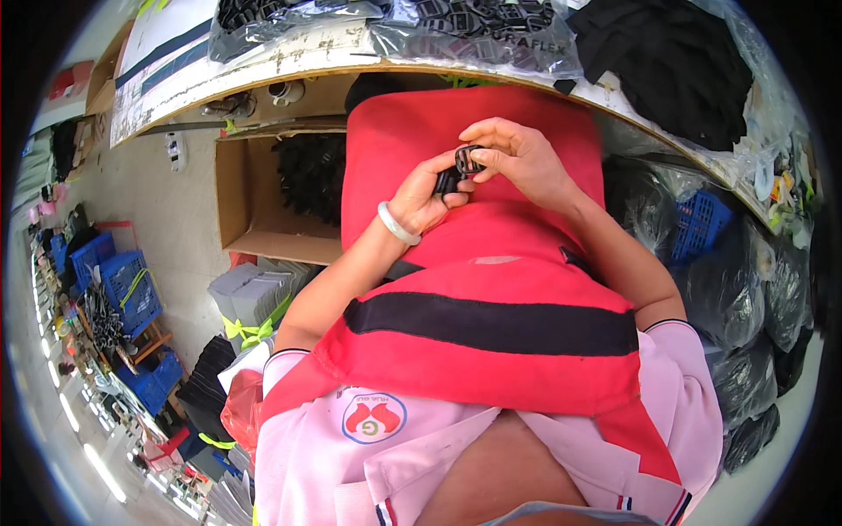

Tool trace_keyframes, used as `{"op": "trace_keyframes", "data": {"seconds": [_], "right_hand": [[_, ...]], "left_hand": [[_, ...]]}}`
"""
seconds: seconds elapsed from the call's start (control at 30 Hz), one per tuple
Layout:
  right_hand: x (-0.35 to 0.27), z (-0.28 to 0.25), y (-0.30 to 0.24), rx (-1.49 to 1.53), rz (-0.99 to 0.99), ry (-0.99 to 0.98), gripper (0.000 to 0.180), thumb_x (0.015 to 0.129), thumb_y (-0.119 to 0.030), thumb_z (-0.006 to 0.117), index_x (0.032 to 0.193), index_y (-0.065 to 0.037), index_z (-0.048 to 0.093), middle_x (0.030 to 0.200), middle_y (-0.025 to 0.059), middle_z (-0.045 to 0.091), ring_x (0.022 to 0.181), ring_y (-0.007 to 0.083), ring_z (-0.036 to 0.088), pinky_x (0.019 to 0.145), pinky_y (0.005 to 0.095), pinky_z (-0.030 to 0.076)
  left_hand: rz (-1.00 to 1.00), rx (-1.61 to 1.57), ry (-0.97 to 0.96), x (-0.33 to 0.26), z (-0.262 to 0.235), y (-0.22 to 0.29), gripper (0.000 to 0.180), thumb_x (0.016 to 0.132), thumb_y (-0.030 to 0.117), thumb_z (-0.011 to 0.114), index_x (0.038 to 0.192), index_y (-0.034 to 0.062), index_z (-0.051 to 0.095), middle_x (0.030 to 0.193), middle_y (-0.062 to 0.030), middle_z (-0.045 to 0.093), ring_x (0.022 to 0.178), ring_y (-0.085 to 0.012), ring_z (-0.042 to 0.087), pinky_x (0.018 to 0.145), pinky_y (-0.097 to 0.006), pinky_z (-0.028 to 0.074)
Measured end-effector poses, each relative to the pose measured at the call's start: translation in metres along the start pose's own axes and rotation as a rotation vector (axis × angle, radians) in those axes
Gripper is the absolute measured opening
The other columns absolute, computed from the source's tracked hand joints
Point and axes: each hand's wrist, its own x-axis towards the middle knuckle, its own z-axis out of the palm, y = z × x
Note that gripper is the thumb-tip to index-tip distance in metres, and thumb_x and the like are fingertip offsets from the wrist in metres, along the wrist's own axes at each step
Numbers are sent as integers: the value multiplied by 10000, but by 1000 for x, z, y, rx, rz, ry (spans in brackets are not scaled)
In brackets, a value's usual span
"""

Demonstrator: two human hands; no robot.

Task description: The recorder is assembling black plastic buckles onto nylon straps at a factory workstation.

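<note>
Both my hands are raised over the red apron (pixel 395 123) on my lap, close together. My left hand (pixel 423 195), with a pale bangle (pixel 397 225) at the wrist, has its fingers closed around dark plastic pieces (pixel 448 181); their exact shape is partly hidden. Between the thumb and fingers of my right hand (pixel 524 165) is a small black plastic buckle (pixel 468 159) with an open frame. The left fingertips lie against or very near this buckle.
Ahead, a worn table edge (pixel 324 72) carries clear bags of black buckles (pixel 478 26) and a heap of black fabric (pixel 667 66). An open cardboard box (pixel 237 197) of black pieces stands left of my lap. Dark plastic bags (pixel 724 280) and a blue basket (pixel 700 226) are at right.
</note>
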Motion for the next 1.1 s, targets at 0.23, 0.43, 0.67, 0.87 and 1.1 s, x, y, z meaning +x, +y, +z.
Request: {"op": "trace_keyframes", "data": {"seconds": [0.23,0.43,0.67,0.87,1.1], "right_hand": [[-10,-18,-12,-205,-27,13,105,866,-53,639,938,24,640,836,66,679,771,96,625,693,248,494],[-10,-22,-8,1,-80,105,122,921,-71,605,1009,12,587,845,62,637,713,107,615,607,231,514],[-8,-3,6,156,-294,357,145,939,-58,596,1044,15,528,930,70,618,804,88,613,652,221,535],[-14,-99,-33,-1273,-806,721,71,788,-91,691,854,-103,669,928,57,624,875,290,595,765,372,473],[-13,-168,-51,-1485,-804,812,204,738,-108,737,932,-170,733,948,-11,614,905,227,561,801,348,441]], "left_hand": [[141,528,-30,-14,9,7,290,974,198,554,1171,-12,583,830,-71,623,560,-108,556,406,-190,409],[222,720,21,-13,27,5,230,934,119,618,1125,-8,640,784,-50,643,577,-98,591,419,-190,430],[444,613,147,8,50,-13,170,901,127,671,1028,14,672,817,-36,644,628,-95,599,468,-196,448],[472,789,207,9,45,4,140,898,110,671,990,5,686,799,-39,648,590,-86,586,439,-199,424],[386,1055,168,15,48,-2,129,876,122,708,953,19,698,626,19,577,462,-27,462,411,-179,338]]}}
